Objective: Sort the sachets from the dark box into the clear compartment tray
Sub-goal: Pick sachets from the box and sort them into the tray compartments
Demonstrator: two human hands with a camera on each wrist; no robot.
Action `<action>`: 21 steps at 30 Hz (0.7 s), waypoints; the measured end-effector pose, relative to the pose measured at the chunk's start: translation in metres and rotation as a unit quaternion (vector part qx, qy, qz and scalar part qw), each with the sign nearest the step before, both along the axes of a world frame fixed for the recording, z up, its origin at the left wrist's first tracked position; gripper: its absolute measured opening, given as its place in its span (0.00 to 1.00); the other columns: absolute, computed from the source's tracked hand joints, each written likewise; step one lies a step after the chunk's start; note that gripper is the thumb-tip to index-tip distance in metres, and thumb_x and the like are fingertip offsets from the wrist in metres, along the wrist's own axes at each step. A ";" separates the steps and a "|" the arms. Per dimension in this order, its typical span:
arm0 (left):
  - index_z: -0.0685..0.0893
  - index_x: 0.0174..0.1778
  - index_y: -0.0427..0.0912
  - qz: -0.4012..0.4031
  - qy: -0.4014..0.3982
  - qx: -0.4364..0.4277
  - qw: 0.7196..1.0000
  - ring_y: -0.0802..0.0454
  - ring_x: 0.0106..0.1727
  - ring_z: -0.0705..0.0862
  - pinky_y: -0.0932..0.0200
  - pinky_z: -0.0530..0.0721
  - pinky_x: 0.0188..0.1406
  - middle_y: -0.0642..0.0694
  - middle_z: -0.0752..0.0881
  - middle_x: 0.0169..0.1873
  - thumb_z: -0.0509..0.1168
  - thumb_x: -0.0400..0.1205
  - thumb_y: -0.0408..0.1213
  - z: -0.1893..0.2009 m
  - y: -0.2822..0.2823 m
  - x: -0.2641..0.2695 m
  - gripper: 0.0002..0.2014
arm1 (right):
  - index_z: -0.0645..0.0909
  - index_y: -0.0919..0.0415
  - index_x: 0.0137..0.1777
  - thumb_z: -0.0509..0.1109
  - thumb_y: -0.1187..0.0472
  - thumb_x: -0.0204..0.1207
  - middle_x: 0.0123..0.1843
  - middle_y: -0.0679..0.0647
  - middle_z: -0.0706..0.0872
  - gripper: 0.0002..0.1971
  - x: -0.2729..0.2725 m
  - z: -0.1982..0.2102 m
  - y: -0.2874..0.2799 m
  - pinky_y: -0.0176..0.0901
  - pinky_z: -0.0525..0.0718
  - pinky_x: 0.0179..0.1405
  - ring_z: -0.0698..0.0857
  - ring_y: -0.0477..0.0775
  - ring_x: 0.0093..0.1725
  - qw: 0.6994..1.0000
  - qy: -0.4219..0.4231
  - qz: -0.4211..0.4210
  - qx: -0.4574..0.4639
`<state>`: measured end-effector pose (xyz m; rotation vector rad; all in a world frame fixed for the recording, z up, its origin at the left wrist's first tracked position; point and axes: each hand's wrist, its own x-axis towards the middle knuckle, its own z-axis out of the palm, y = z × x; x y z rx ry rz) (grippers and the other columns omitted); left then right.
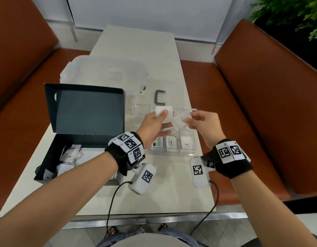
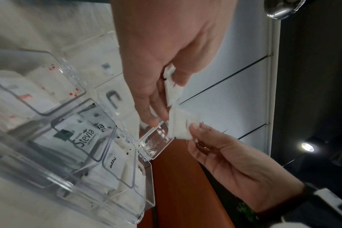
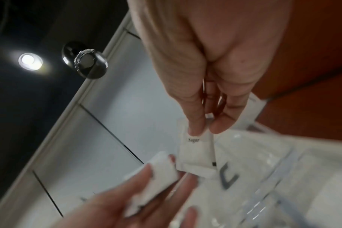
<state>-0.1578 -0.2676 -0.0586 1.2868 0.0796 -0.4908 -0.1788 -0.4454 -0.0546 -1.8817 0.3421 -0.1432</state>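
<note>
A sugar sachet (image 1: 181,120) is pinched by the right hand (image 1: 204,124) above the clear compartment tray (image 1: 189,154); a white sachet bundle (image 1: 163,113) is gripped by the left hand (image 1: 154,125). Sorting is judged midway. More sachets remain in the dark box (image 1: 52,154) at 9 o'clock. The sugar compartment (image 1: 187,142), at 6 o'clock, should be targeted next.

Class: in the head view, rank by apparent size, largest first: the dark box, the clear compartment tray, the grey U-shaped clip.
1. dark box, lid open
2. clear compartment tray, partly hidden by the hands
3. grey U-shaped clip
</note>
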 end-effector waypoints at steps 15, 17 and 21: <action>0.80 0.67 0.37 0.001 0.004 0.013 1.000 0.44 0.58 0.88 0.47 0.87 0.56 0.41 0.89 0.58 0.57 0.89 0.43 -0.011 0.009 -0.002 0.17 | 0.88 0.60 0.52 0.67 0.64 0.80 0.47 0.54 0.88 0.08 0.005 -0.058 -0.013 0.41 0.72 0.41 0.79 0.57 0.50 0.899 -0.033 0.067 -0.432; 0.81 0.66 0.39 -0.001 0.004 0.013 1.000 0.43 0.59 0.88 0.45 0.86 0.59 0.41 0.88 0.59 0.56 0.89 0.43 -0.011 0.011 -0.002 0.16 | 0.88 0.61 0.52 0.67 0.65 0.80 0.46 0.55 0.88 0.08 0.003 -0.060 -0.014 0.43 0.72 0.39 0.78 0.58 0.48 0.882 -0.046 0.069 -0.465; 0.81 0.65 0.40 -0.006 0.008 0.016 1.000 0.43 0.59 0.88 0.45 0.86 0.60 0.42 0.89 0.58 0.56 0.89 0.43 -0.012 0.013 -0.004 0.15 | 0.88 0.63 0.51 0.66 0.67 0.80 0.46 0.58 0.89 0.09 0.002 -0.062 -0.013 0.45 0.72 0.38 0.78 0.61 0.44 0.860 -0.056 0.103 -0.496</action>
